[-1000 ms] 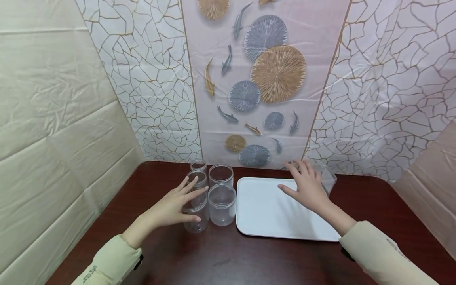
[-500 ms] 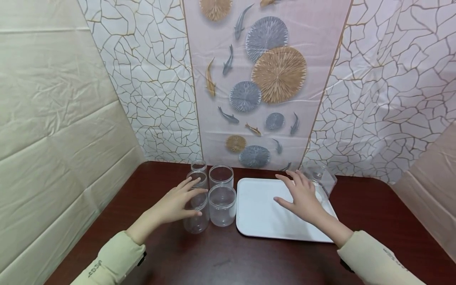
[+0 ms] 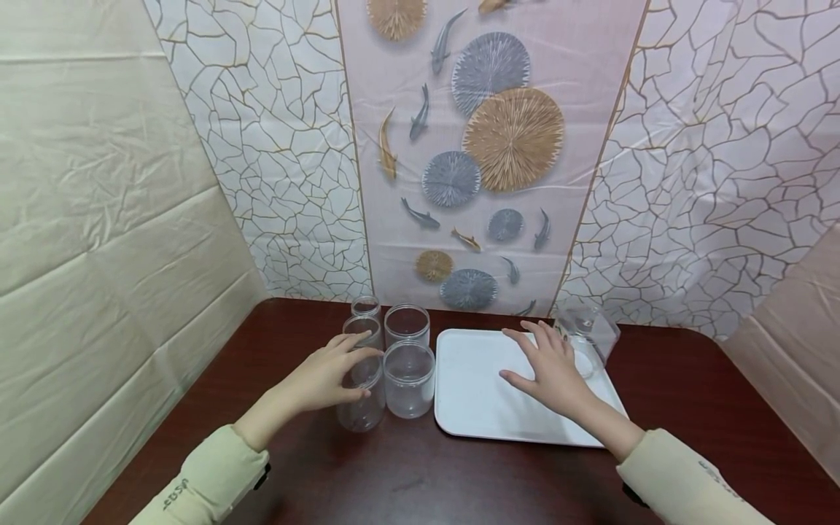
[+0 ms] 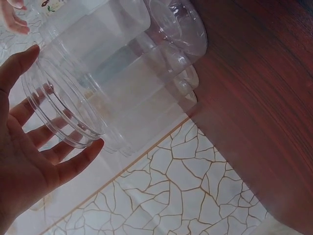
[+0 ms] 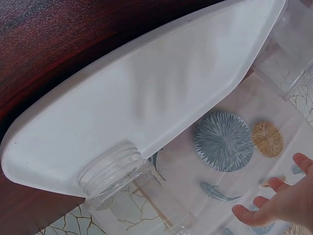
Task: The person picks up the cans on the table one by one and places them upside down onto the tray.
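Note:
Several clear plastic jars without lids stand in a cluster left of a white tray in the head view. My left hand is over the front-left jar, fingers and thumb spread loosely around its rim. In the left wrist view the thumb and fingertips of the left hand lie right by the mouth of this jar. My right hand hovers above the tray, fingers apart, holding nothing. Just beyond it another clear jar lies tipped at the tray's far right corner, its threaded mouth over the tray.
Close beside the front-left jar stands another wide jar, with a further one behind it. A narrower jar is at the back left. The dark red-brown table ends at a patterned cloth backdrop.
My right hand has moved left and a little toward me, uncovering more of the tipped jar. My left hand stays over the front-left jar, its fingers slightly less spread.

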A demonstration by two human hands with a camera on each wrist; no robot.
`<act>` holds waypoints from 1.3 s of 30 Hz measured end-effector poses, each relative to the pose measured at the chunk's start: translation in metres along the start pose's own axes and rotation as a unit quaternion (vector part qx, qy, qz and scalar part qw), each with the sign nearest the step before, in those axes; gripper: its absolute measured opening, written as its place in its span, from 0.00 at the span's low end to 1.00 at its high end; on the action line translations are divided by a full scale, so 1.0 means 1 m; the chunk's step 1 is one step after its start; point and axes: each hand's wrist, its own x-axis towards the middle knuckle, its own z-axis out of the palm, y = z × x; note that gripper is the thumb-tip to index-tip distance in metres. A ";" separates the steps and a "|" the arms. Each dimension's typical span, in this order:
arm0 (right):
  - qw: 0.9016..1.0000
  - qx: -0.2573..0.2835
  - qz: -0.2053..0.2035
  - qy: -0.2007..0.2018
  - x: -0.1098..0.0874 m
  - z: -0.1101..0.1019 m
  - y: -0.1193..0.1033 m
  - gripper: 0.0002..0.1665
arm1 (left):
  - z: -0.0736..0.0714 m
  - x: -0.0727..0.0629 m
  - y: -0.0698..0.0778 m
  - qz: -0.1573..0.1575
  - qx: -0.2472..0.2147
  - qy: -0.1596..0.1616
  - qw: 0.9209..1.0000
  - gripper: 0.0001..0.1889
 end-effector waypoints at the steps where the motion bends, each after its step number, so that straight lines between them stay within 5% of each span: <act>1: 1.000 0.001 0.001 -0.001 0.000 0.000 0.000 0.37 | 0.000 0.000 0.001 -0.003 -0.002 -0.002 1.000 0.30; 39: 1.000 0.011 -0.006 -0.008 0.001 0.007 0.001 0.36 | -0.009 -0.007 0.006 -0.021 0.011 -0.025 0.999 0.27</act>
